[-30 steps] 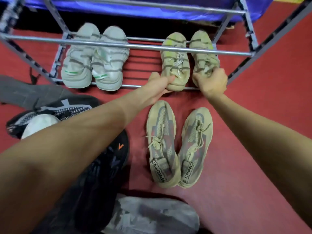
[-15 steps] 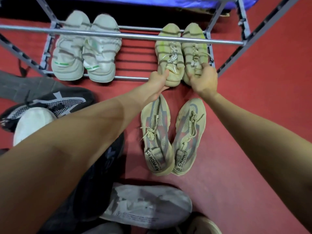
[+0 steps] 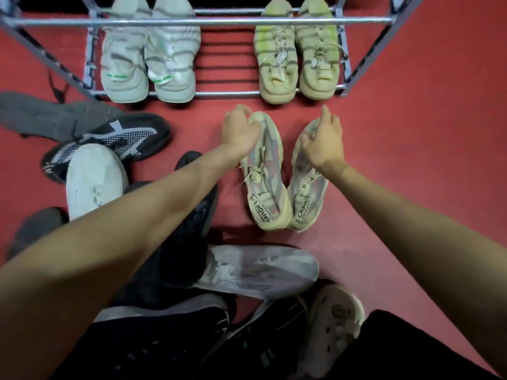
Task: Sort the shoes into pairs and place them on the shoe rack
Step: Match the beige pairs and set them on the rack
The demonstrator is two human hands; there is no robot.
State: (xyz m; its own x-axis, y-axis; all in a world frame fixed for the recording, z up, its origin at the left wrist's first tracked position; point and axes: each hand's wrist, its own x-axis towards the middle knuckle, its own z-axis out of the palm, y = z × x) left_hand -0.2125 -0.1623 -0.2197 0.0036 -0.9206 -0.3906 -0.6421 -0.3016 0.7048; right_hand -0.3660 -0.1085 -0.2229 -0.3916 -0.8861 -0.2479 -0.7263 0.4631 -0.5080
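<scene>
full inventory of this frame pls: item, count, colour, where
shoe rack: 1, silver metal bars, top of view.
pale grey-white sneakers with green marks: 2, side by side on the rack's left.
yellow-green sneakers: 2, side by side on the rack's right.
beige-and-grey knit sneakers: 2, on the floor before the rack, heels together, toes apart.
black-and-white mesh sneaker: 1, floor, left.
white shoe: 1, floor, left, beside the mesh sneaker.
grey-white shoe lying on its side: 1, floor, bottom centre.
cream clog: 1, bottom right of the pile.
dark shoes: count unclear, lower-left pile.
floor: red.
left hand: on the left knit sneaker's toe.
right hand: over the right knit sneaker's toe, fingers curled.
</scene>
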